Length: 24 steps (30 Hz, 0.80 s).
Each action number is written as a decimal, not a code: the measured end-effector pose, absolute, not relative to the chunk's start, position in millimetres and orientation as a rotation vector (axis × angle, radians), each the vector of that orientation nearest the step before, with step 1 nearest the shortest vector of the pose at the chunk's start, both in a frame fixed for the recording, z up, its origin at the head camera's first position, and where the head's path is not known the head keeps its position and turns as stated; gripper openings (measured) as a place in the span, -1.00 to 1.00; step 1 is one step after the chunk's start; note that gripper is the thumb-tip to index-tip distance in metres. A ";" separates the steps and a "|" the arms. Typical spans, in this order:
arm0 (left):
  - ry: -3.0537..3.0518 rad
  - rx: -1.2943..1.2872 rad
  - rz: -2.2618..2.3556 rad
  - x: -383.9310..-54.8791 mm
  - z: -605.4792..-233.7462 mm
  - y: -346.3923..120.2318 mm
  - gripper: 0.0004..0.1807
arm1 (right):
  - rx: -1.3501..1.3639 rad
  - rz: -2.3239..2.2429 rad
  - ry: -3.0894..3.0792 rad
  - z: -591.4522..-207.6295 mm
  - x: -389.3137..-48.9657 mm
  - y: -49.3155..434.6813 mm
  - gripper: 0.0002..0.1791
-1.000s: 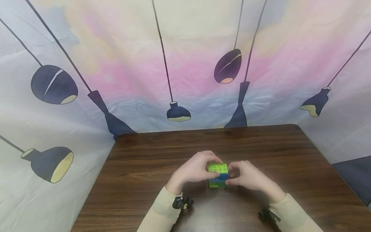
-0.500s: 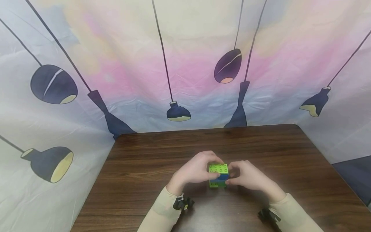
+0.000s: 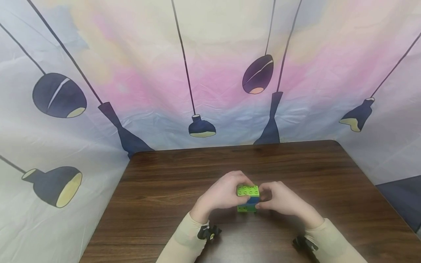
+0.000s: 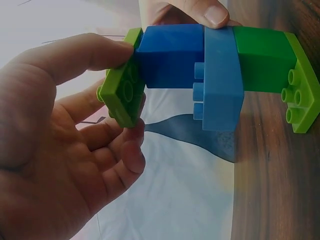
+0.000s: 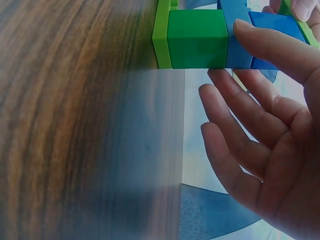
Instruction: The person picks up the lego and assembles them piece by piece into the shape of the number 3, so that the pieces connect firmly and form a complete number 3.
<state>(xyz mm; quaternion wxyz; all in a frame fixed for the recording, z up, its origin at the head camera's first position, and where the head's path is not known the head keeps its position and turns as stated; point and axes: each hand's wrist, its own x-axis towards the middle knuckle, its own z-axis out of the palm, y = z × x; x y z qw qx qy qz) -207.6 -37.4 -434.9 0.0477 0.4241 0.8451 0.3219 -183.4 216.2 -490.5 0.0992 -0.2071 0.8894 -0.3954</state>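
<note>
A stack of toy building bricks (image 3: 252, 200) stands upright on the table between both hands. From the bottom it has a lime-green flat brick (image 4: 306, 92), a green block (image 4: 265, 59), a light blue flat brick (image 4: 223, 80), a dark blue block (image 4: 172, 56) and a lime-green flat top brick (image 3: 248, 190). My left hand (image 3: 223, 190) pinches that top brick between thumb and fingers. Lower on the opposite side, my right hand (image 3: 283, 199) grips the stack, its thumb on the light blue brick. The right fingertips are partly hidden behind the bricks.
The dark wooden table (image 3: 164, 182) has a rounded far edge. Behind it hangs a pastel cloth backdrop (image 3: 148, 84) printed with dark lamps. Each wrist wears a small black camera mount (image 3: 208, 232) over a pale sleeve (image 3: 184, 237).
My left hand and the lime-green top brick have shifted very slightly to the right. The right hand and the lower bricks stay almost still.
</note>
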 end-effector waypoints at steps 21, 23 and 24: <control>2.569 1.260 1.031 -208.7 -439.8 -35.7 -0.79 | -0.625 -1.167 2.639 -490.1 -182.7 216.8 -0.66; 2.573 1.255 1.043 -208.4 -440.0 -35.0 -0.80 | -0.624 -1.166 2.638 -490.1 -182.7 216.7 -0.66; 2.575 1.252 1.047 -208.1 -439.9 -34.7 -0.80 | -0.624 -1.166 2.638 -490.1 -182.7 216.7 -0.66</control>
